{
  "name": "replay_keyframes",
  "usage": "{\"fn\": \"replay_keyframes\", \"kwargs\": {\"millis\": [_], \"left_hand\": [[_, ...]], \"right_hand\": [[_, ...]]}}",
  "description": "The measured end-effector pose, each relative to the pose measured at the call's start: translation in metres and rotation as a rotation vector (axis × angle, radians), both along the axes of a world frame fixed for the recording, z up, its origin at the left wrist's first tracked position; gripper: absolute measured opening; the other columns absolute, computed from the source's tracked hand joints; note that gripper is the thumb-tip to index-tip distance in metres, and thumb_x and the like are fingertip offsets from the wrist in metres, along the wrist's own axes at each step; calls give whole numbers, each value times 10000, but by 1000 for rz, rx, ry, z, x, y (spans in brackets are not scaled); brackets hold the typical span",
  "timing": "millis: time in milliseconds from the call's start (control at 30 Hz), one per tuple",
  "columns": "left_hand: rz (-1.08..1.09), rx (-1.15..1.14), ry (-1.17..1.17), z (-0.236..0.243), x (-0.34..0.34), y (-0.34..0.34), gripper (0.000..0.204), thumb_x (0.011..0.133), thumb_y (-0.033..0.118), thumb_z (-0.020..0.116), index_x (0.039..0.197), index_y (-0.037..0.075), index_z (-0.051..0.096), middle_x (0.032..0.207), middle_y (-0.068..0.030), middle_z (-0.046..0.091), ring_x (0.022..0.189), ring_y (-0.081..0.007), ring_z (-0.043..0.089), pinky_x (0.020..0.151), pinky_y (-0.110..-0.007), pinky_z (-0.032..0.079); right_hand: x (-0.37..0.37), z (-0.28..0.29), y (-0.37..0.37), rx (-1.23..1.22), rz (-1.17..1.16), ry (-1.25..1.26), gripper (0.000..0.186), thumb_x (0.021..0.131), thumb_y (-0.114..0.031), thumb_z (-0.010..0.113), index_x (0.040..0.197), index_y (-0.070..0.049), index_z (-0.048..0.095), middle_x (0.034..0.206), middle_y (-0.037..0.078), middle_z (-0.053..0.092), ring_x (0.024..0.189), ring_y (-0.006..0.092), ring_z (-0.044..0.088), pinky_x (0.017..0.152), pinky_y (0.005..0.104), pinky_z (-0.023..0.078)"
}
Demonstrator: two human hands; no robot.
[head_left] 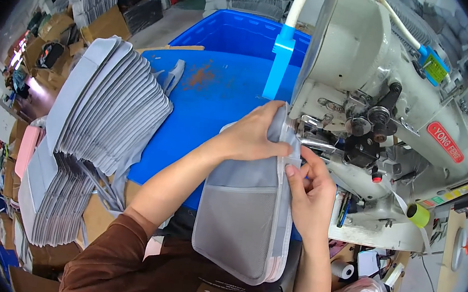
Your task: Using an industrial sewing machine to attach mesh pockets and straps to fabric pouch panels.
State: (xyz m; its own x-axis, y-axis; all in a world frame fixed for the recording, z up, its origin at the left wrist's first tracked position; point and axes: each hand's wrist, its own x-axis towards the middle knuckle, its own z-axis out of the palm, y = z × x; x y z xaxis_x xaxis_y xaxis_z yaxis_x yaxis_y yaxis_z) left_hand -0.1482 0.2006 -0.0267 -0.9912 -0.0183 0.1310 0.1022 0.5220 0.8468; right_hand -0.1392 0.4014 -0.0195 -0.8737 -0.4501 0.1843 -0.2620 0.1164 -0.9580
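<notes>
Work appears partway: the grey fabric pouch with a mesh front panel (235,220), at six o'clock, has its panel attached; the edge beside the off-white metal sewing machine (350,44), at two o'clock, seems unfinished. Hands: the left hand (251,135), moderately spread, grips the pouch's upper end; the right hand (315,199) pinches the edge narrowly between thumb and curled fingers.

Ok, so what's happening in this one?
A person at a white sewing machine is holding a grey fabric piece with a mesh panel in both hands. The left hand grips its upper part; the right hand holds its right edge, just below. The upper edge lies close to the machine's stitching area. Stacked grey pieces stand to the left.
</notes>
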Motion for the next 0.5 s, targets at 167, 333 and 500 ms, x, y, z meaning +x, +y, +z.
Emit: {"fn": "replay_keyframes", "kwargs": {"millis": [167,333,500], "left_hand": [[19,32,128,-13,-13,-2,930,739,350,765,1436,-108,353,1404,-337,453,1345,-418,433,1118,-405,348],[-15,145,159,-26,-26,-6,886,764,344,758,1441,-75,370,1392,-322,469,1329,-420,446,1099,-412,358],[-112,238,164,-22,-26,-7,856,779,334,744,1435,-70,372,1381,-308,473,1322,-416,446,1097,-438,356]], "right_hand": [[-2,-9,-3,-226,29,-229,209,968,-62,632,1148,30,580,747,-48,585,614,3,473,536,180,370],[-2,-9,-10,-323,-6,-383,169,993,-73,594,1128,25,567,851,12,694,665,7,533,607,168,410],[6,-6,13,-250,13,-383,183,1012,-124,566,1135,11,555,769,21,650,615,39,527,567,195,423]]}}
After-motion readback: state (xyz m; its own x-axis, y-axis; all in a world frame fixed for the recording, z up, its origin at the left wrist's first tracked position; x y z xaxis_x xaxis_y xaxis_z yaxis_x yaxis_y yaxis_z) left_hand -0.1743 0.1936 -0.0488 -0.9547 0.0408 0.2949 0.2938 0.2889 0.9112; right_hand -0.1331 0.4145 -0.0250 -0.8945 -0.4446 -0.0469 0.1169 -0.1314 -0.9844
